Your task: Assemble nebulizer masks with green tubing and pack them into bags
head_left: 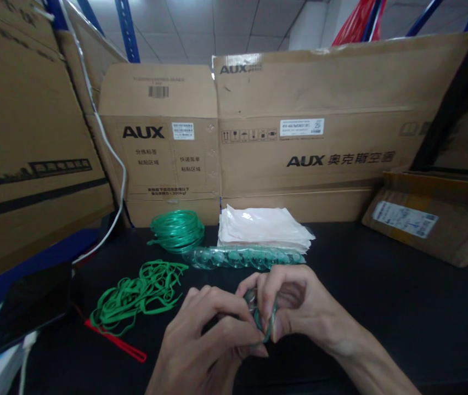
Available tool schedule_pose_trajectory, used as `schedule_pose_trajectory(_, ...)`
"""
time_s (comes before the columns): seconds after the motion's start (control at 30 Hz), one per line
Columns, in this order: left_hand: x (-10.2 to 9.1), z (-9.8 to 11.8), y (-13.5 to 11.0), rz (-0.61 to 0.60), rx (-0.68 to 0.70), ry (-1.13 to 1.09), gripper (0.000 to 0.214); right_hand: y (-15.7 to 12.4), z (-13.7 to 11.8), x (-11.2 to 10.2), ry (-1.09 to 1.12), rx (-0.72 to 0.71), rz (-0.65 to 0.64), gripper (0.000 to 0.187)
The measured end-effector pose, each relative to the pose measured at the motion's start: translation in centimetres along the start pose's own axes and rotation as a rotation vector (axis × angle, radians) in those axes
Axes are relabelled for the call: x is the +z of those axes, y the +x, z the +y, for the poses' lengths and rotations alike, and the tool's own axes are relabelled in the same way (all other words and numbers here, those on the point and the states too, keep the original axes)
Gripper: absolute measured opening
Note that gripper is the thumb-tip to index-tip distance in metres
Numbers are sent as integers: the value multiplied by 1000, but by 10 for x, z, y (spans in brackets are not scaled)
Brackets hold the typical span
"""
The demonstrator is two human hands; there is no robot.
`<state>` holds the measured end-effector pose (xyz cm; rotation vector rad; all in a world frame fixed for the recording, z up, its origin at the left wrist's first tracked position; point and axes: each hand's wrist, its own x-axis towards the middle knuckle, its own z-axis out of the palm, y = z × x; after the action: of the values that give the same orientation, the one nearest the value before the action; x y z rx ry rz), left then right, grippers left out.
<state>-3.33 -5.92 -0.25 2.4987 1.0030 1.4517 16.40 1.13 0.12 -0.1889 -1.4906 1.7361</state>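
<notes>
Both hands meet over the black table [382,307], near its front. My left hand [204,340] and my right hand [295,302] have their fingers curled round one small clear green-tinted plastic piece [267,323] held between them. Just beyond the hands lies a row of the same clear green pieces [242,257]. To the left, a loose pile of flat green bands [139,293] rests on the table. Behind it sits a coil of green tubing [176,229].
A stack of white plastic bags [262,227] lies behind the row. Large AUX cardboard boxes [316,126] wall off the back and left. A brown parcel [435,219] sits at right. A dark phone [23,307] and a red strip [116,341] lie at left.
</notes>
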Motion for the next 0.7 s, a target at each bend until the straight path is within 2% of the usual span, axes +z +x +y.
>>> schedule_pose_trajectory(0.4, 8, -18, 6, -149, -158, -189, 18, 0, -5, -7, -163, 136, -68, 11)
schedule_pose_trajectory(0.5, 11, -18, 7, -89, -140, -244, 16, -1, -6, -8, -170, 142, -84, 11)
schedule_pose_trajectory(0.6, 13, -13, 9, 46, -97, -276, 13, 0, -5, -8, -156, 115, -29, 16)
schedule_pose_trajectory(0.7, 13, -8, 8, 142, -29, -203, 10, 3, 1, -5, -142, 87, 36, 33)
